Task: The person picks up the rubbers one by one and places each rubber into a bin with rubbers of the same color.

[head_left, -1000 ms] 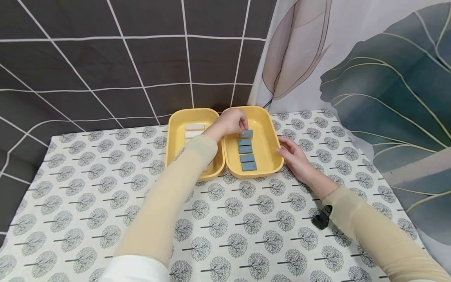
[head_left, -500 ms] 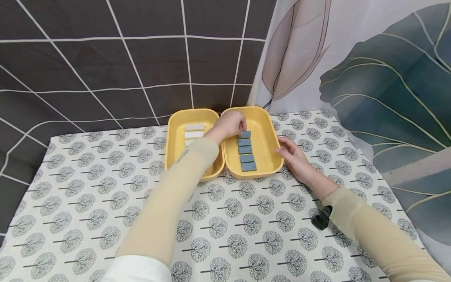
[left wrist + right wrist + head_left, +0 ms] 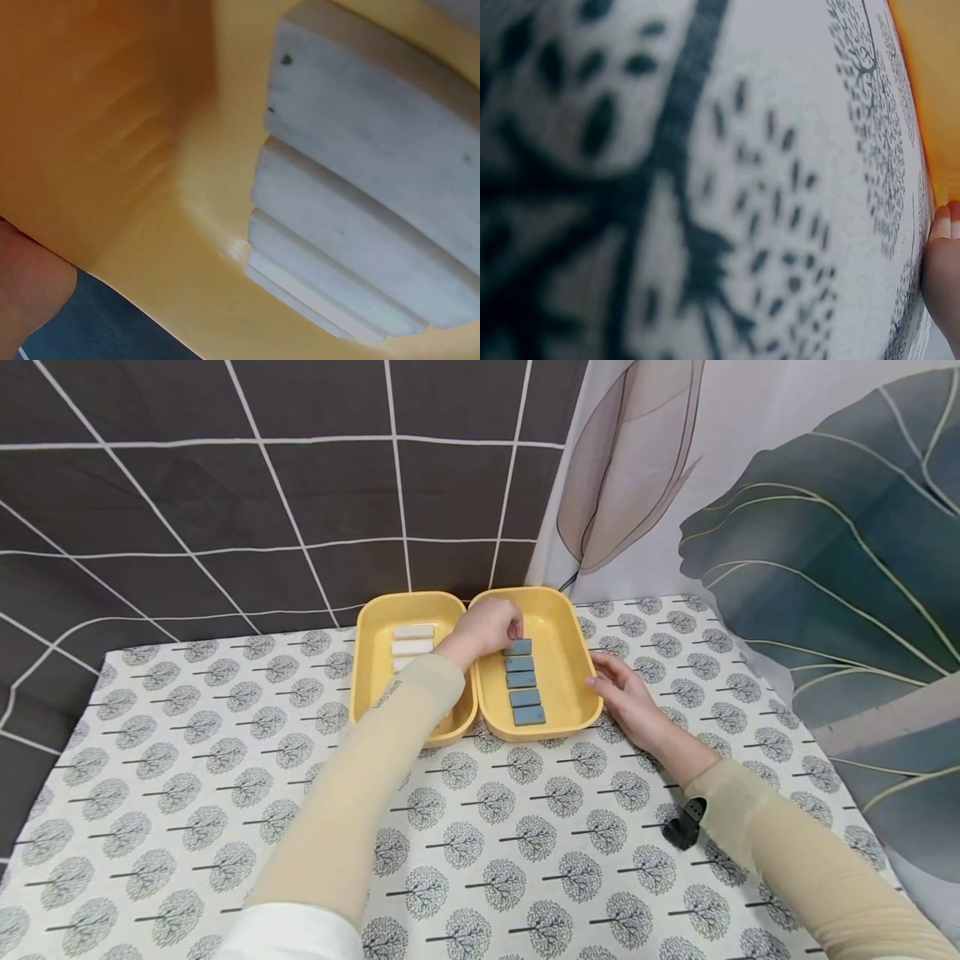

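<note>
Two yellow trays stand side by side. In the right tray [image 3: 566, 635], a column of blue-grey tiles [image 3: 527, 697] lies in the head view. My left hand [image 3: 487, 628] reaches over the left tray and pinches the left end of the farthest blue-grey tile [image 3: 519, 647]; its fingertips are partly hidden. My right hand [image 3: 628, 697] grips the right tray's outer side, thumb at the rim. White tiles [image 3: 412, 647] lie in a row in the left tray [image 3: 365, 668], partly covered by my left forearm. The left wrist view shows these white tiles [image 3: 360, 217] close up.
A cloth with a tree print [image 3: 495, 877] covers the table. Behind the trays hangs a dark curtain with white grid lines [image 3: 337, 493]. A leaf-patterned curtain [image 3: 750, 543] hangs at the right. A small black device [image 3: 684, 825] sits at my right wrist.
The farthest blue-grey tile has shifted slightly left and nearer, into line with the others, with my left fingers at it. My right hand has stayed at the tray's side.
</note>
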Motion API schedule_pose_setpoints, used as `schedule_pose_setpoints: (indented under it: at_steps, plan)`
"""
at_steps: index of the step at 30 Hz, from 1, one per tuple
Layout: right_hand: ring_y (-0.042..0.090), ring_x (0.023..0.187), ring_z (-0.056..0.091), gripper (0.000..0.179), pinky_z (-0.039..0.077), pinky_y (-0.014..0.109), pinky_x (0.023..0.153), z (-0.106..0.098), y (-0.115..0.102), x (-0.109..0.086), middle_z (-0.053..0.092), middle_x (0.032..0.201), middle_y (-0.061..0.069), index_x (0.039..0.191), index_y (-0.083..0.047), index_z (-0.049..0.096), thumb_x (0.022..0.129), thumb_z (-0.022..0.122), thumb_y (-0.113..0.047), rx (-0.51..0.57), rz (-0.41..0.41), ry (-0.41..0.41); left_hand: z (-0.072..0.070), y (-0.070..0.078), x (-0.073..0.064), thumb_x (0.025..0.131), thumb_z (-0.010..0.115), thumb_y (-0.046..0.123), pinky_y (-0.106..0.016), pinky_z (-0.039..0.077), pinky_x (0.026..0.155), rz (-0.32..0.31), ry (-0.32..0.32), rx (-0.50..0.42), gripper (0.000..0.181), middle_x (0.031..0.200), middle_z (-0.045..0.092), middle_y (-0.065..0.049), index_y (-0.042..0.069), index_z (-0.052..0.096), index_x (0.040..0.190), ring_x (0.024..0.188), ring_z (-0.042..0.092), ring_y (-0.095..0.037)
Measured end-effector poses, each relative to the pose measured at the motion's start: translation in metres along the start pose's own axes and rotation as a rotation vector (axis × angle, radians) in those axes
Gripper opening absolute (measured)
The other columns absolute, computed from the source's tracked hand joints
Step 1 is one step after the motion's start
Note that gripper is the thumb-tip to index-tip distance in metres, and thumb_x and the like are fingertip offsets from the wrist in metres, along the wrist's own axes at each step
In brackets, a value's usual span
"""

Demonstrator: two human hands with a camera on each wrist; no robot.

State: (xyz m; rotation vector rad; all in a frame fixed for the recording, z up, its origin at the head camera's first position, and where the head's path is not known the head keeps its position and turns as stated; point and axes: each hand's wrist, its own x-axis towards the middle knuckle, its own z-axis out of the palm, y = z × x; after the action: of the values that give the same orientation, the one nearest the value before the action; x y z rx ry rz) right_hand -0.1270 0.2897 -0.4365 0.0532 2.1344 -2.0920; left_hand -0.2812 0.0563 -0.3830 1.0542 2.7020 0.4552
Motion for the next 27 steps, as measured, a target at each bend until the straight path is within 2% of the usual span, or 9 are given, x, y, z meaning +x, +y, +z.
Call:
schedule_pose_setpoints:
  at_steps: [4, 12, 21, 27]
  plan:
    - [0.003, 0.12, 0.061, 0.061, 0.054, 0.012, 0.106, 0.0, -0.0002, 0.0006, 0.055, 0.141, 0.0, 0.159, 0.011, 0.027, 0.105, 0.051, -0.003, -0.005, -0.006, 0.003, -0.0011, -0.0006, -0.0001, 0.089, 0.07, 0.001, -0.033, 0.057, 0.096, 0.007, 0.001, -0.011, 0.016, 0.096, 0.075, -0.004, 0.01, 0.079, 0.099, 0.099, 0.068, -0.021]
    - [0.004, 0.119, 0.061, 0.06, 0.054, 0.013, 0.104, 0.0003, -0.0002, 0.0001, 0.058, 0.133, -0.009, 0.159, 0.011, 0.028, 0.105, 0.051, -0.002, 0.002, -0.002, 0.002, -0.0036, 0.0, -0.0003, 0.091, 0.072, 0.001, -0.033, 0.057, 0.093, 0.008, -0.021, -0.045, 0.013, 0.097, 0.075, -0.004, 0.009, 0.08, 0.098, 0.098, 0.066, -0.02]
    - [0.004, 0.119, 0.061, 0.059, 0.055, 0.013, 0.104, 0.0005, -0.0006, -0.0014, 0.058, 0.133, -0.009, 0.158, 0.011, 0.028, 0.105, 0.051, -0.001, 0.007, -0.003, 0.004, -0.005, 0.0004, -0.0001, 0.09, 0.077, 0.001, -0.032, 0.057, 0.093, 0.022, -0.023, -0.063, 0.011, 0.092, 0.074, -0.003, 0.009, 0.081, 0.096, 0.096, 0.067, -0.02]
    - [0.004, 0.119, 0.061, 0.06, 0.054, 0.013, 0.105, 0.0001, -0.0016, -0.0006, 0.058, 0.133, -0.009, 0.158, 0.012, 0.028, 0.105, 0.05, -0.002, 0.004, -0.01, 0.003, -0.0044, -0.0005, 0.0002, 0.091, 0.075, 0.001, -0.033, 0.057, 0.094, 0.018, -0.023, -0.063, 0.013, 0.091, 0.074, -0.001, 0.01, 0.081, 0.097, 0.097, 0.068, -0.019]
